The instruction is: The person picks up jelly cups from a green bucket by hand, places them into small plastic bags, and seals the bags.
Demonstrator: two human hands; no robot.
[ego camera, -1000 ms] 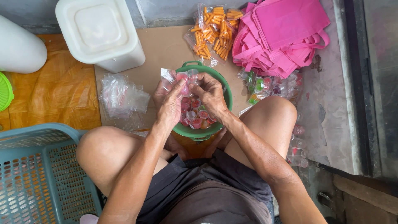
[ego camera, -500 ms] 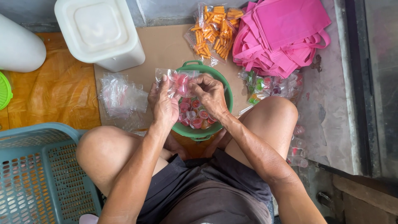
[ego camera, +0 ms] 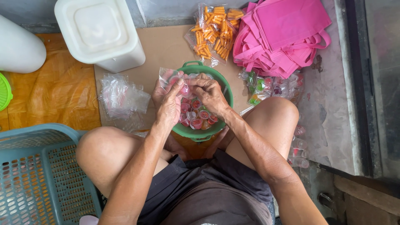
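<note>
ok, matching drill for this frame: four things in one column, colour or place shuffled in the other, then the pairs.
1. bowl
2. lidded tub
3. fabric bags
4. basket
5. small clear bag

a. pink, far right
b. held over the bowl by left hand and right hand
c. teal, by the left knee
d. white, far left
e. green, between the knees

Pairs: 1-e, 2-d, 3-a, 4-c, 5-b

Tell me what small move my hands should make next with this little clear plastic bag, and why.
Probably close the mouth of the small clear plastic bag. Both the left hand and right hand pinch it above the round green plastic basin, and pinkish jelly cups already show inside it. Loose jelly cups lie directly below, so anything that slips should land in the basin.
</note>
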